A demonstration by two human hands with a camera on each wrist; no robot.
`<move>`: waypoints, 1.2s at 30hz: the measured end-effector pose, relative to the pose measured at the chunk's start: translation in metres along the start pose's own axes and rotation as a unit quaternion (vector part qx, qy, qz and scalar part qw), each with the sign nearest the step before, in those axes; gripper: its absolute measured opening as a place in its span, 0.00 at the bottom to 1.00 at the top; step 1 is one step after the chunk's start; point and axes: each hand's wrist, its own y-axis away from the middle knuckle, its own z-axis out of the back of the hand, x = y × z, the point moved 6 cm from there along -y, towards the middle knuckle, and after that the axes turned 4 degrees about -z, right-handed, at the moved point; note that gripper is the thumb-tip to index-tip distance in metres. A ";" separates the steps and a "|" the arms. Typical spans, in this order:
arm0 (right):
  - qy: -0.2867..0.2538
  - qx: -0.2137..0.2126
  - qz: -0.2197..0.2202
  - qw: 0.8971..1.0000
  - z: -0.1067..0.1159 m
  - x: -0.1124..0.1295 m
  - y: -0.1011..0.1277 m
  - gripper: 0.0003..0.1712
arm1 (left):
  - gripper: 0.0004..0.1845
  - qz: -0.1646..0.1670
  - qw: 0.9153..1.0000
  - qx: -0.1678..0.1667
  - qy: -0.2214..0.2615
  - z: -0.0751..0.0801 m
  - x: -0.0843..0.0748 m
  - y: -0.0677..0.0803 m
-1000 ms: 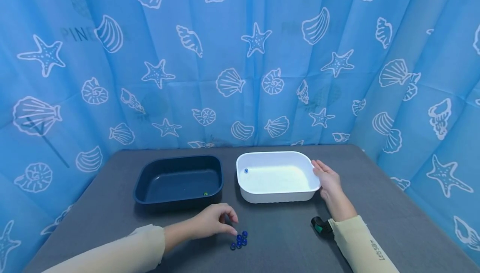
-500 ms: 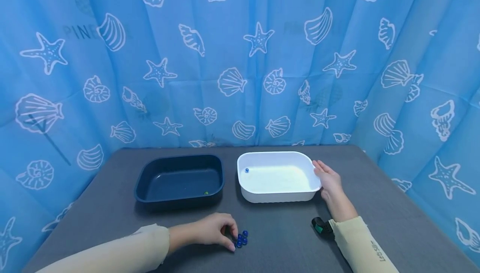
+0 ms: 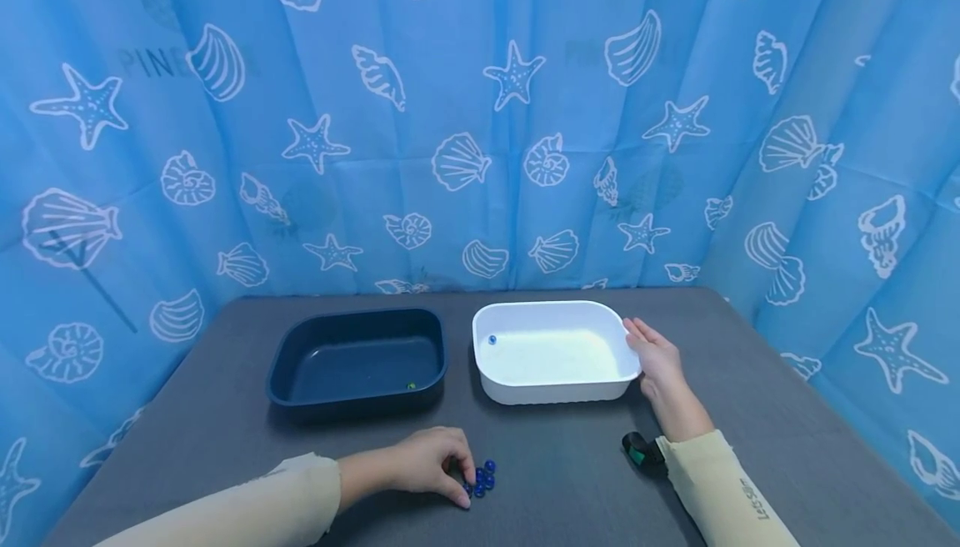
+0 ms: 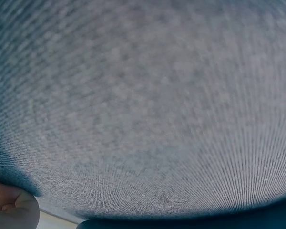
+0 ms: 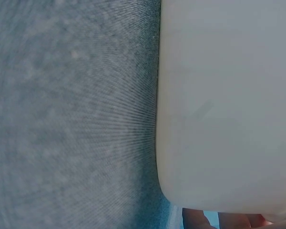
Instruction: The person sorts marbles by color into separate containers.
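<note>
A small cluster of blue marbles point(image 3: 484, 475) lies on the grey table near the front. My left hand point(image 3: 459, 487) reaches it from the left, its curled fingertips pinching a marble at the cluster's left edge; part of the cluster is hidden under the fingers. My right hand point(image 3: 651, 351) rests flat with straight fingers against the right wall of the white tub point(image 3: 555, 393), whose wall point(image 5: 229, 105) fills the right wrist view. One blue marble point(image 3: 492, 339) sits in that tub's far left corner. The left wrist view shows only grey table cloth point(image 4: 143, 105).
A navy tub point(image 3: 352, 403) stands left of the white one, with a small green marble point(image 3: 410, 385) inside near its front right corner. A black wrist camera point(image 3: 637, 451) sits by my right sleeve. Blue seashell curtains enclose the table on three sides.
My left hand has dropped onto the marble cluster and its fingers have closed over the left marbles. The right hand and both tubs have stayed put.
</note>
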 end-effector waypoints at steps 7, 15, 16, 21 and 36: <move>-0.003 0.001 -0.001 1.000 -0.003 0.003 0.001 0.30 | 0.05 0.011 1.000 -0.005 0.007 0.001 0.001 0.001; 0.002 0.005 -0.002 1.000 -0.002 0.003 0.001 0.30 | 0.05 -0.004 1.000 -0.002 0.015 0.002 0.002 0.002; 0.002 0.006 -0.003 1.000 -0.002 0.002 0.001 0.30 | 0.05 -0.011 1.000 0.000 0.013 0.002 0.002 0.001; 0.003 0.007 -0.005 1.000 0.001 0.001 0.001 0.30 | 0.04 -0.020 0.999 0.003 0.030 0.002 0.001 0.001; 0.000 0.008 0.002 1.000 0.000 0.000 0.002 0.30 | 0.08 -0.050 0.995 0.014 0.087 -0.013 0.065 -0.018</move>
